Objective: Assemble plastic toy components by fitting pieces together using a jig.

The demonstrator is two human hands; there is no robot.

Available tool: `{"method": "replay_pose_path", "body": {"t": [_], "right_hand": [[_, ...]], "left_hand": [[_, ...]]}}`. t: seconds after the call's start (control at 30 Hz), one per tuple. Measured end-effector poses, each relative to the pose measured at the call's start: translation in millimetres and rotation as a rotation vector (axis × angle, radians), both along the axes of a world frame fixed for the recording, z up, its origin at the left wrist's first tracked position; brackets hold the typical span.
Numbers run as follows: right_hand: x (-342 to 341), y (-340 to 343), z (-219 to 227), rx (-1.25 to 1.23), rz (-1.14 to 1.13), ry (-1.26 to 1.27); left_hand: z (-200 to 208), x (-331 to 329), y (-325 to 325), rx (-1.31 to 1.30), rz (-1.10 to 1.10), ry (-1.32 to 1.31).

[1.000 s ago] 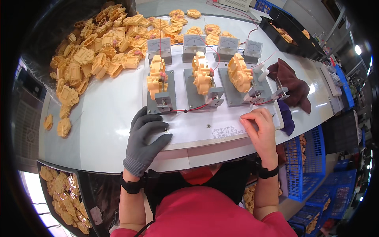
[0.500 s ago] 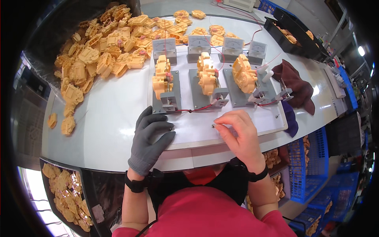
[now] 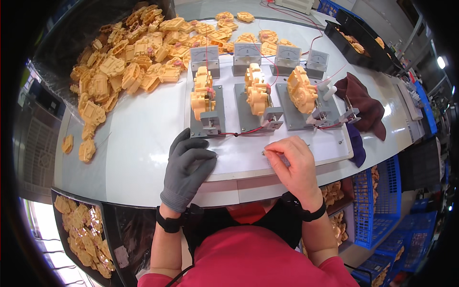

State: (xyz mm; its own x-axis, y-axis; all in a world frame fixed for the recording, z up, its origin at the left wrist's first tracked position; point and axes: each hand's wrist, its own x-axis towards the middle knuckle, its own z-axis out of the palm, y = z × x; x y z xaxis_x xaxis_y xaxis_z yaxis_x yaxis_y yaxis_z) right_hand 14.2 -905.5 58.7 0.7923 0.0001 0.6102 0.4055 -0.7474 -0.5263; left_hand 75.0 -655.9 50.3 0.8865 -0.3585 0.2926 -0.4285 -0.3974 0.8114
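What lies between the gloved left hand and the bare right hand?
The head view shows white board between left hand and right hand, with a metal stud beside the latter.

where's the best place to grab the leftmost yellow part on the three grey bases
Probably by its upper end, from above and slightly left: the yellow part rises well above its base, leaving its top exposed, while the grey bracket stands at its near end.

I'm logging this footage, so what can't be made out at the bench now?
Head view, all four:
What lies beneath the gloved left hand: hidden by the hand.
Whether the right hand pinches anything: the hand itself blocks it.
The meters: readings too small.
Pale box: cut off by the top edge.
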Motion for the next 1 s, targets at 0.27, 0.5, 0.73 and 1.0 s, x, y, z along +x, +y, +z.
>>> {"method": "replay_pose_path", "body": {"t": [0.27, 0.5, 0.73, 1.0], "right_hand": [[0.5, 0.5, -0.8, 0.007, -0.003, -0.011], [0.4, 1.2, -0.6, -0.002, -0.007, -0.021], [0.4, 0.4, -1.7, -0.014, -0.011, -0.025], [0.6, 1.9, -1.3, -0.022, -0.018, -0.034]], "left_hand": [[0.4, -1.3, -0.6, 0.058, 0.008, -0.086], [-3.0, -1.0, 0.2, 0.046, 0.010, -0.079], [3.7, -3.2, -2.2, 0.057, 0.017, -0.053], [0.8, -1.5, -0.2, 0.040, 0.026, -0.021]]}}
